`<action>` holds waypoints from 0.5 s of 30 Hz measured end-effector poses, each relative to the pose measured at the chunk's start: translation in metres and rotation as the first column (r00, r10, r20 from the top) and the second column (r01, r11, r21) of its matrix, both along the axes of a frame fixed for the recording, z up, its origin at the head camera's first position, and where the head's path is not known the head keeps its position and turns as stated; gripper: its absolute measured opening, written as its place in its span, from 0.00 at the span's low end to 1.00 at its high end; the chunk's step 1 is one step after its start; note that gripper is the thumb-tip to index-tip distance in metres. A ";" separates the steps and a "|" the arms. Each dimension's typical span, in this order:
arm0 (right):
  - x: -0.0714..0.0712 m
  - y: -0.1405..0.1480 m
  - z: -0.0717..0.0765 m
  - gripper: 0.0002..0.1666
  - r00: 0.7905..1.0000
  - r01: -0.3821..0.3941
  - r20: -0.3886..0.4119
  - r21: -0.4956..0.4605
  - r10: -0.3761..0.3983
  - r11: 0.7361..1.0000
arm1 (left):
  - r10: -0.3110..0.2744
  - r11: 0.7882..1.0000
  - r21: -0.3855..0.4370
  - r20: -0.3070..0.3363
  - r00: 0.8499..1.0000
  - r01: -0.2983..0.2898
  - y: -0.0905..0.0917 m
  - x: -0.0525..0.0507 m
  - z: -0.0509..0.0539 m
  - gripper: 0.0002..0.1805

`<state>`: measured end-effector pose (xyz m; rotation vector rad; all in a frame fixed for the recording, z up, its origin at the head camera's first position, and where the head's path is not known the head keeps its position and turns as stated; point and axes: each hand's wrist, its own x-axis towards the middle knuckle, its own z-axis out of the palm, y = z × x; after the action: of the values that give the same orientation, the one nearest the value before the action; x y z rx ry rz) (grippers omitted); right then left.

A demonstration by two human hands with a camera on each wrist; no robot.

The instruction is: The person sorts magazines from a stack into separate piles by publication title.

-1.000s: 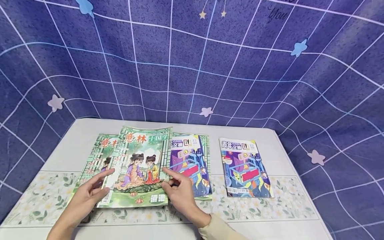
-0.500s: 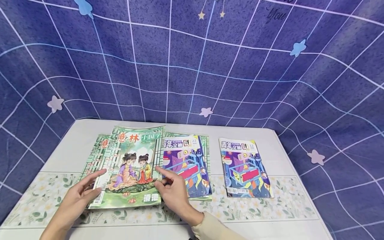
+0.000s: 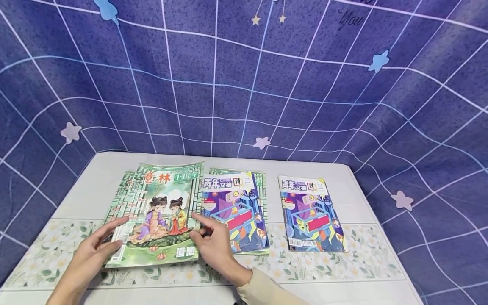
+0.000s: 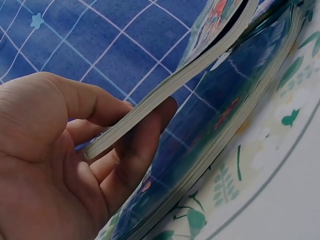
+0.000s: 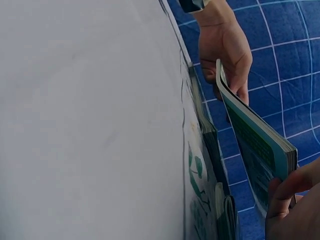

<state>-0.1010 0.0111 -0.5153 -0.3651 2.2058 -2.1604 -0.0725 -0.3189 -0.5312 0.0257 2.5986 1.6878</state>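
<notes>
A green magazine with two cartoon figures on its cover [image 3: 164, 220] is held by both hands, raised off the table. My left hand [image 3: 89, 254] pinches its left edge, thumb on the cover; in the left wrist view the fingers [image 4: 130, 155] curl beneath its pages. The right hand [image 3: 217, 248] pinches the opposite edge; in the right wrist view its thumb and fingers [image 5: 287, 192] grip a corner. Beneath lies a second green magazine [image 3: 116, 201], mostly covered. Beside it, a purple-blue magazine [image 3: 236, 216] rests on another green one [image 3: 263, 182].
A single purple-blue magazine [image 3: 312, 216] lies farther right. The white table [image 3: 324, 292] carries a floral strip [image 3: 370, 254] across its middle. Behind and at the sides hangs a blue gridded cloth with stars [image 3: 228, 84].
Both hands have moved left with the held green magazine, so it covers more of the lower green magazine. More of the middle purple-blue magazine now shows.
</notes>
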 end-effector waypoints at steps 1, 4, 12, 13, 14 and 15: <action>0.000 -0.001 0.000 0.30 1.000 0.005 0.002 -0.001 -0.005 1.000 | 0.000 1.000 -0.002 0.003 1.000 0.000 0.000 0.000 0.000 0.34; 0.000 -0.003 -0.001 0.31 1.000 0.015 0.007 0.005 -0.015 1.000 | 0.003 1.000 -0.012 0.006 1.000 -0.003 -0.002 0.001 0.001 0.34; 0.000 -0.008 -0.002 0.30 1.000 0.019 0.022 0.027 -0.019 0.999 | 0.025 0.999 -0.041 0.046 0.999 -0.023 -0.005 0.000 0.002 0.35; 0.000 -0.008 -0.002 0.30 1.000 0.014 0.023 0.030 -0.015 0.999 | 0.029 0.999 -0.045 0.050 0.998 -0.026 -0.005 -0.001 0.001 0.35; 0.000 -0.008 -0.002 0.30 1.000 0.009 0.026 0.034 -0.009 0.999 | 0.035 0.998 -0.051 0.055 0.998 -0.032 -0.006 -0.001 0.001 0.35; 0.000 -0.008 -0.001 0.30 1.000 0.003 0.027 0.040 -0.004 0.999 | 0.042 0.997 -0.062 0.063 0.997 -0.038 -0.006 -0.001 0.001 0.35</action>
<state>-0.1012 0.0028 -0.5168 -0.3296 2.2329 -2.1070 -0.0740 -0.3246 -0.5298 -0.0816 2.6188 1.5937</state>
